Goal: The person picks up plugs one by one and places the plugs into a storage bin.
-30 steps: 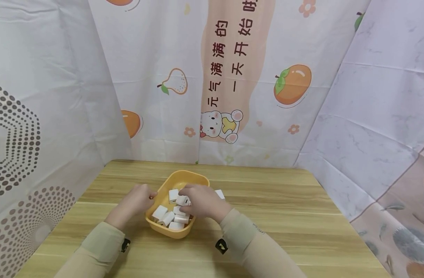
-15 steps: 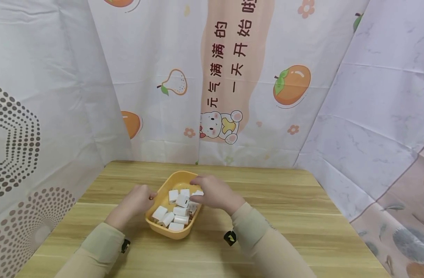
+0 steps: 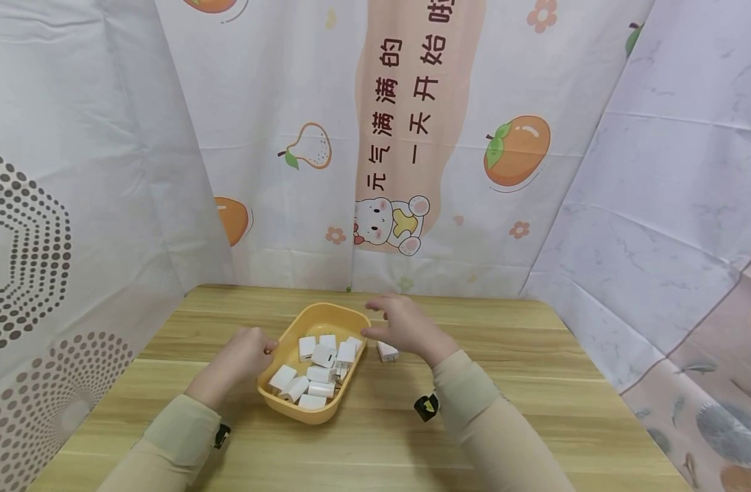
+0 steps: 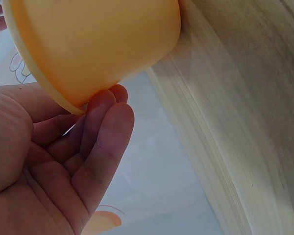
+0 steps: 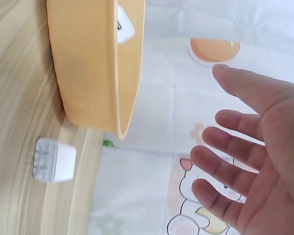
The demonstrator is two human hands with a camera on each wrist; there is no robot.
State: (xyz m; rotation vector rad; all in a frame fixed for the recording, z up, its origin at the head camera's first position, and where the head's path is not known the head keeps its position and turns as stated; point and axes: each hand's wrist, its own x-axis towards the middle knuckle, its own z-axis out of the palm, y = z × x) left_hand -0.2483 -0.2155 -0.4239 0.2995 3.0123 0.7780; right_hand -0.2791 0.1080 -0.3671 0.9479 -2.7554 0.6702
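A yellow plastic bin (image 3: pixel 313 415) sits on the wooden table with several white charger plugs (image 3: pixel 320 373) lying jumbled inside. My left hand (image 3: pixel 242 352) pinches the bin's left rim; the left wrist view has the fingers (image 4: pixel 118 125) against the outer wall. Just beyond the right rim, my right hand (image 3: pixel 406 328) hovers with spread fingers and holds nothing. Below it on the table lies one loose white charger plug (image 3: pixel 387 352), its prongs facing me. In the right wrist view this charger (image 5: pixel 63 162) is apart from both the hand and the bin.
The wooden table (image 3: pixel 504 396) reaches back to a printed curtain (image 3: pixel 461 225) with fruit and a cartoon animal. More fabric hangs at the left (image 3: pixel 104 205) and right (image 3: pixel 646 225) sides.
My right hand has moved rightward from over the chargers to outside the bin's right rim, its fingers spreading. More chargers in the bin show now. My left hand and the bin stay put.
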